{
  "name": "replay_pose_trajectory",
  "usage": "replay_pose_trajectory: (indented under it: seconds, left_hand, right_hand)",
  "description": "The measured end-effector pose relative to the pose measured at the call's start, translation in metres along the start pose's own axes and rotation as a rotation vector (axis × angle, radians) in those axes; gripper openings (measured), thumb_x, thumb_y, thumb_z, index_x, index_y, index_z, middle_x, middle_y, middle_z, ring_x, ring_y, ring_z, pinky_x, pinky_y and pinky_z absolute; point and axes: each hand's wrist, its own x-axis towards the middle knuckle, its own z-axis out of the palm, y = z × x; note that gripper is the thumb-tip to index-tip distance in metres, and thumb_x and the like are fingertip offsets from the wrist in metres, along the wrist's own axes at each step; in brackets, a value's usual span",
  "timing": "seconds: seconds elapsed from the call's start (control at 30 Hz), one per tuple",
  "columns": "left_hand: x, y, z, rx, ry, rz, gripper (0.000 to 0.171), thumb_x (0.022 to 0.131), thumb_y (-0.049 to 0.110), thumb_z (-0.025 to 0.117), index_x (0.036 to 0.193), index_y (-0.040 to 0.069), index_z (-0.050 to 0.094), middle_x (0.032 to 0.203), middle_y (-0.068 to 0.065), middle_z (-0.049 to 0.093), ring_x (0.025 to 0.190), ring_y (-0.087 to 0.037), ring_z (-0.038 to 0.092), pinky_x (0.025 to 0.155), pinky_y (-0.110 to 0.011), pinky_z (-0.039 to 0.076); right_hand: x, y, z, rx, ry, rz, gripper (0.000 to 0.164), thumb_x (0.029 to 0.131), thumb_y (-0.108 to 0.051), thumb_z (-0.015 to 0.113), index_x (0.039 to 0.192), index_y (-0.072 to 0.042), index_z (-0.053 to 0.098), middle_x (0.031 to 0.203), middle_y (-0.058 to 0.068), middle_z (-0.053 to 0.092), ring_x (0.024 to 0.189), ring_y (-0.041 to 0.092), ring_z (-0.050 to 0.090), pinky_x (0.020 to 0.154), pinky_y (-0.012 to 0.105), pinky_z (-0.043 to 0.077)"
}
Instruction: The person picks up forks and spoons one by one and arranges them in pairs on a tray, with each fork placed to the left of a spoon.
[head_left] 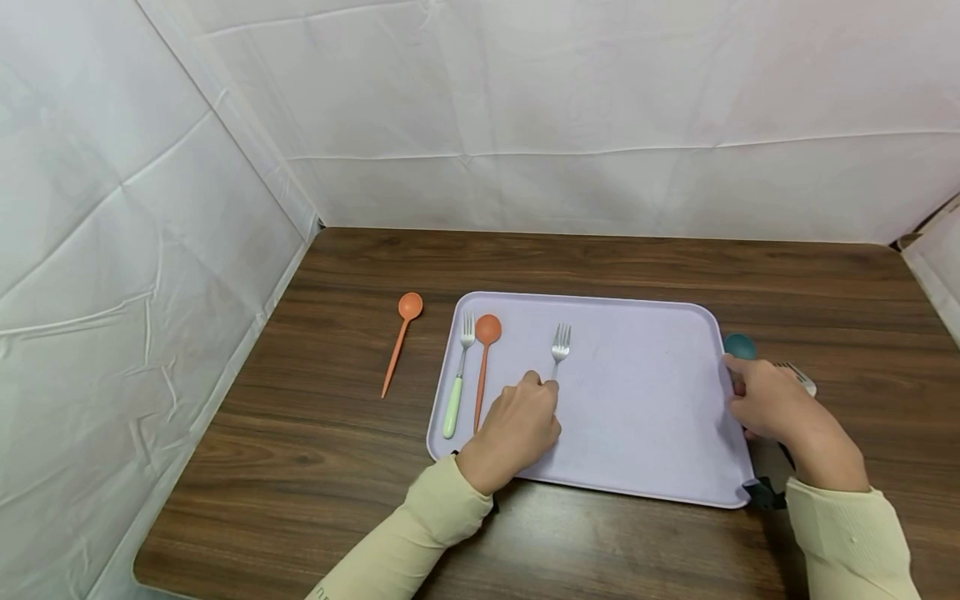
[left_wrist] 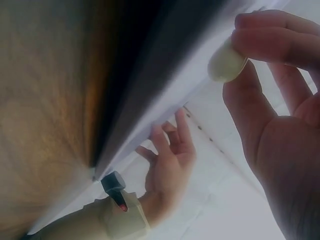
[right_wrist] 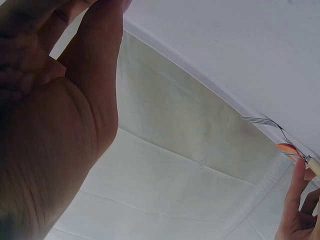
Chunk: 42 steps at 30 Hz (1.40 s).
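My left hand (head_left: 517,429) pinches the pale handle (left_wrist: 227,64) of a fork (head_left: 561,342) between thumb and fingers, over the lilac tray (head_left: 637,400). The fork's metal tines point away from me. Left of that hand, a green-handled fork (head_left: 453,404) and an orange spoon (head_left: 488,329) lie side by side on the tray. At the tray's right edge is my right hand (head_left: 776,404), its fingers loosely bent and apart in the left wrist view. A teal spoon (head_left: 740,345) shows its bowl just beyond the fingertips; its handle is hidden. Fork tines (head_left: 798,377) stick out behind the right hand.
Another orange spoon (head_left: 402,342) lies on the brown wooden table (head_left: 322,375), left of the tray. White sheeting (head_left: 585,108) hangs behind the table and along its left side. Dark wrist straps show below both hands.
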Motion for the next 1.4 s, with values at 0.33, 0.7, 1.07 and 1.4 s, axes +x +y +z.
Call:
replay_pose_trajectory:
  seconds: [0.33, 0.7, 1.07, 1.4]
  left_hand:
    - [0.001, 0.002, 0.007, 0.004, 0.000, -0.005, 0.013, 0.072, 0.004, 0.062, 0.066, 0.007, 0.052, 0.069, -0.005, 0.044, 0.045, -0.019, 0.049, 0.038, -0.028, 0.038]
    - [-0.004, -0.017, -0.014, -0.006, -0.225, 0.095, 0.060, 0.076, 0.030, 0.070, 0.129, 0.008, 0.053, 0.120, -0.010, 0.050, 0.097, -0.024, 0.055, 0.074, -0.034, 0.048]
    - [-0.007, -0.028, -0.014, 0.130, -0.258, 0.342, 0.055, 0.080, 0.033, 0.068, 0.128, 0.010, 0.054, 0.126, -0.004, 0.054, 0.110, -0.022, 0.052, 0.077, -0.038, 0.048]
    - [-0.005, -0.023, -0.010, 0.163, -0.215, 0.352, 0.058, 0.077, 0.037, 0.070, 0.126, 0.010, 0.054, 0.123, -0.002, 0.056, 0.105, -0.021, 0.054, 0.071, -0.036, 0.048]
  right_hand:
    - [0.000, 0.000, 0.000, 0.009, -0.004, 0.001, 0.063, 0.081, 0.001, 0.055, 0.134, 0.019, 0.027, 0.080, 0.017, 0.048, 0.053, 0.015, 0.055, 0.048, 0.030, 0.049]
    - [0.000, 0.000, 0.001, 0.015, -0.017, 0.012, 0.063, 0.082, 0.000, 0.055, 0.135, 0.018, 0.025, 0.079, 0.016, 0.047, 0.051, 0.015, 0.055, 0.049, 0.032, 0.049]
    - [-0.001, 0.002, 0.001, 0.007, -0.004, 0.005, 0.063, 0.082, 0.001, 0.055, 0.135, 0.018, 0.026, 0.077, 0.015, 0.047, 0.050, 0.014, 0.055, 0.048, 0.033, 0.048]
    - [0.000, 0.002, 0.000, 0.005, -0.011, 0.014, 0.063, 0.082, 0.000, 0.055, 0.135, 0.018, 0.025, 0.078, 0.015, 0.047, 0.050, 0.015, 0.055, 0.048, 0.032, 0.048]
